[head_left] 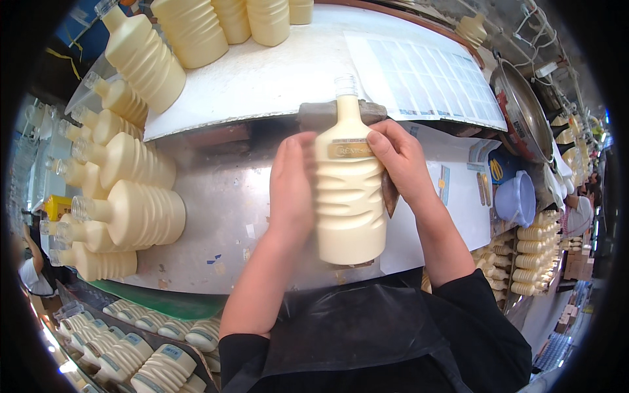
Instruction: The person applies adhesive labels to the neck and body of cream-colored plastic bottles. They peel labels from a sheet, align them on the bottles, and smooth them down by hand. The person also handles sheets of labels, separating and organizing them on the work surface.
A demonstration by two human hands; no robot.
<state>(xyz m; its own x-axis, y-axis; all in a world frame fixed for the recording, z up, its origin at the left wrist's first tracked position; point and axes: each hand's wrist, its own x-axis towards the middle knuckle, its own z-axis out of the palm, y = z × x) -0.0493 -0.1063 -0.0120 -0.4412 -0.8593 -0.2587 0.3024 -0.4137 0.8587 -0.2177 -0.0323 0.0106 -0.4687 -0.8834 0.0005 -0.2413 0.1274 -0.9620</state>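
A cream-coloured bottle with a wavy ribbed body and a clear glass neck is in front of me, its neck pointing away. Across its shoulder runs a gold label strip. My right hand grips the bottle's right shoulder, with the thumb at the label's right end and bent fingers at the side. Along the bottle's left side is my left hand, fingers stretched out and slightly blurred; whether it touches the bottle I cannot tell. A brown cloth-like pad shows behind the bottle's neck.
Several similar bottles stand at the left, with more on the raised white shelf. A printed sheet of labels lies there. At the right are a purple bucket and a round metal pan. Crated bottles fill the lower left.
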